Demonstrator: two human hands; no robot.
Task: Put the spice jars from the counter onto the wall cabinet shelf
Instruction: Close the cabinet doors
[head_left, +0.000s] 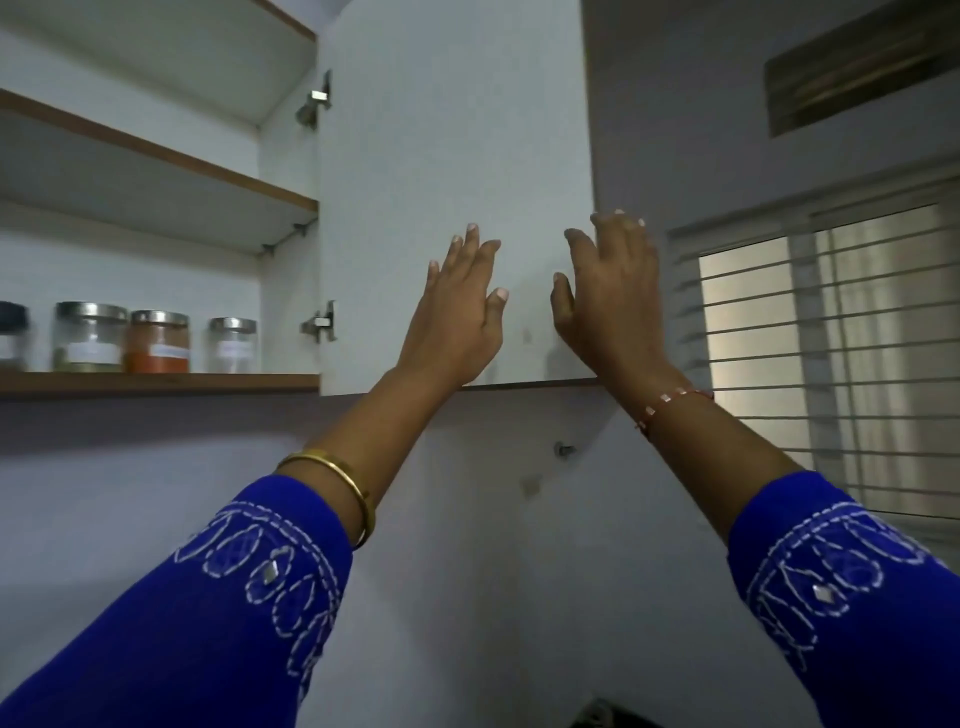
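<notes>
The view looked up at a white wall cabinet (156, 291) in a room with pale walls. To the right was a window (831, 353) with horizontal bars, and above it a dark wooden panel (862, 73). The cabinet door (452, 130) stood open, hinged on its left edge by two metal hinges, an upper hinge (315, 106) and a lower hinge (321, 323).

Three shelves with brown front edges were visible inside. The two upper ones showed nothing on them. On the lowest shelf (156, 382) stood four jars in one row, all upright, with their long axis vertical and lids on top. From left to right: a jar with a dark lid (11, 335), cut by the picture edge; a clear jar (89, 336) with a steel lid and a white label; a jar of orange-red powder (158, 341); and a smaller clear jar (232, 345), just beside the cabinet's side wall.

Both hands were empty. The left hand (457, 322) lay flat against the inner face of the door, fingers stretched and spread. The right hand (608, 296) was at the door's free right edge, fingers loosely open and curling around that edge. Both arms had blue embroidered sleeves; the left wore a gold bangle (337, 488), the right a thin red thread bracelet (670, 405).
</notes>
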